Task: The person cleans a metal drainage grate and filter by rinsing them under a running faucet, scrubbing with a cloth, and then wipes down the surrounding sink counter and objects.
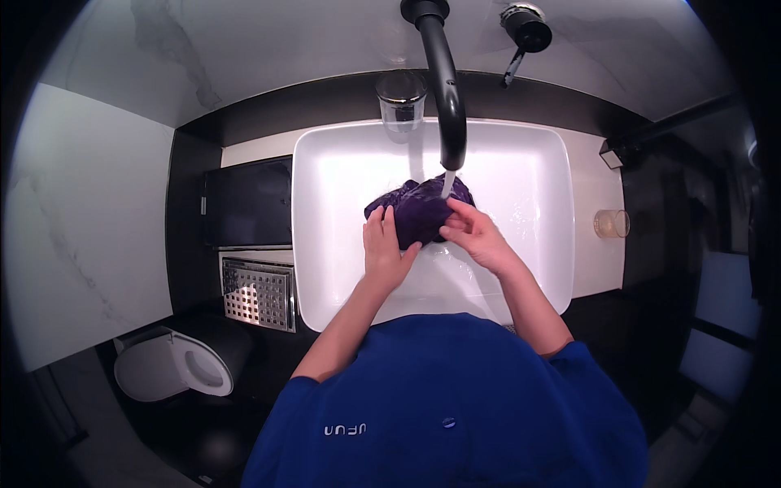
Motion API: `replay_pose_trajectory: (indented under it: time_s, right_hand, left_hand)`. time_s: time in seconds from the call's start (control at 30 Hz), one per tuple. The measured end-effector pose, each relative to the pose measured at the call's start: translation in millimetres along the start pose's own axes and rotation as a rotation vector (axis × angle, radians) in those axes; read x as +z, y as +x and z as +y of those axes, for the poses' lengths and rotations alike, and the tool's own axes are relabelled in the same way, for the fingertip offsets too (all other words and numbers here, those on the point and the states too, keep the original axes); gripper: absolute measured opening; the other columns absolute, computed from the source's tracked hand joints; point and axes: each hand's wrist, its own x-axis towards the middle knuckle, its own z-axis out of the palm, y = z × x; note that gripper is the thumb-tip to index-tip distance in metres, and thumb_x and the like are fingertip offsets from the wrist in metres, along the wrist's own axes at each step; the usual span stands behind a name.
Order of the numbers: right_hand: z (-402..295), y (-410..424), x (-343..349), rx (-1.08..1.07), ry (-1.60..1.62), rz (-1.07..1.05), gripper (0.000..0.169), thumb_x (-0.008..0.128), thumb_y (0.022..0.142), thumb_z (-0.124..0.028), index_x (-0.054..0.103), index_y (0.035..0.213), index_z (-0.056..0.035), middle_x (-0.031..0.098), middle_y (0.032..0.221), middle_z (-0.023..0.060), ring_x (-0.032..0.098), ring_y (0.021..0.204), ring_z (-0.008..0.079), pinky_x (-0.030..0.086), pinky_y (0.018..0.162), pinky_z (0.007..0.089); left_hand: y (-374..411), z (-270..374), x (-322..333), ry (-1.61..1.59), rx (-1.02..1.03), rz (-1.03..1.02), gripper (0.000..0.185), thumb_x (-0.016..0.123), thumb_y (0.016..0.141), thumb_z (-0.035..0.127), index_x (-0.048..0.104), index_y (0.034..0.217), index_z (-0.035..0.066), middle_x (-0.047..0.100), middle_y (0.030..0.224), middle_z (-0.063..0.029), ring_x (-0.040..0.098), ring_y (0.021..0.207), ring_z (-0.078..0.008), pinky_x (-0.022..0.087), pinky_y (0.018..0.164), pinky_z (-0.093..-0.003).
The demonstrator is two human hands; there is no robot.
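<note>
A dark purple wet cloth (421, 219) lies bunched in the white rectangular sink (329, 268). Water runs from the black wall-mounted faucet (453, 134) onto the cloth's upper right part. My left hand (385, 250) is on the cloth's left side, fingers over its edge and thumb at its lower border. My right hand (481, 238) holds the cloth's right side between thumb and fingers, close beside the water stream. The folds hide part of the right fingertips.
A clear glass (401, 104) stands behind the sink, left of the faucet. A black lever handle (526, 36) is on the wall. Left of the sink are a dark rectangular tray (247, 203) and a perforated metal box (259, 293). A small amber glass (610, 224) sits at right; a toilet (177, 366) is lower left.
</note>
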Motion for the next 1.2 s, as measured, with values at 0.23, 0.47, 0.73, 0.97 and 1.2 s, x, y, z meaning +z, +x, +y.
replay_pose_trajectory:
  time_s: [0.23,0.47,0.73,0.97,1.2]
  right_hand:
    - [79.4,56.9,-23.0,-0.267,-0.802,0.543,0.058,0.055,0.087,-0.032,0.036,0.137,-0.0094,0.028,0.136,0.0326,0.026,0.128,0.0439,0.021,0.106,0.0471]
    - [85.6,87.0,37.6,-0.508,-0.747,0.531,0.045,0.048,0.089,-0.035,0.047,0.120,-0.0015,0.041,0.124,0.0244,0.040,0.112,0.0404,0.031,0.097,0.0472]
    - [64.5,98.4,30.9,-0.590,-0.997,0.514,0.021,0.054,0.083,-0.021,0.052,0.096,-0.0041,0.050,0.100,0.0179,0.048,0.090,0.0363,0.038,0.076,0.0455]
    - [38.1,122.5,23.2,-0.394,-0.992,0.427,0.025,0.049,0.088,-0.027,0.054,0.077,-0.0043,0.054,0.078,0.0156,0.051,0.075,0.0357,0.041,0.067,0.0454]
    - [27.2,65.9,-6.2,-0.455,-0.306,0.321,0.017,0.052,0.089,-0.017,0.060,0.086,-0.0021,0.052,0.102,0.0142,0.050,0.099,0.0255,0.039,0.087,0.0338]
  left_hand:
    - [30.8,-16.6,34.6,-0.357,-0.158,0.140,0.050,0.055,0.083,0.011,0.040,0.130,0.000,0.036,0.133,-0.0202,0.035,0.123,-0.0366,0.027,0.104,-0.0410]
    - [47.6,-16.9,54.3,-0.071,-0.020,0.187,0.045,0.052,0.084,0.021,0.047,0.126,0.004,0.045,0.122,-0.0198,0.042,0.113,-0.0362,0.028,0.099,-0.0471]
    - [74.8,-29.4,59.6,0.253,0.113,0.120,0.026,0.058,0.073,0.023,0.054,0.094,0.010,0.051,0.093,-0.0069,0.048,0.087,-0.0252,0.034,0.078,-0.0419]
    - [98.0,-21.5,51.2,0.224,-0.020,-0.003,0.013,0.056,0.080,0.023,0.053,0.083,0.011,0.055,0.083,-0.0050,0.051,0.078,-0.0253,0.035,0.071,-0.0402]
    - [86.4,5.2,0.4,-0.330,0.179,0.165,0.019,0.060,0.080,0.022,0.054,0.089,0.007,0.055,0.081,-0.0083,0.052,0.079,-0.0291,0.036,0.075,-0.0403]
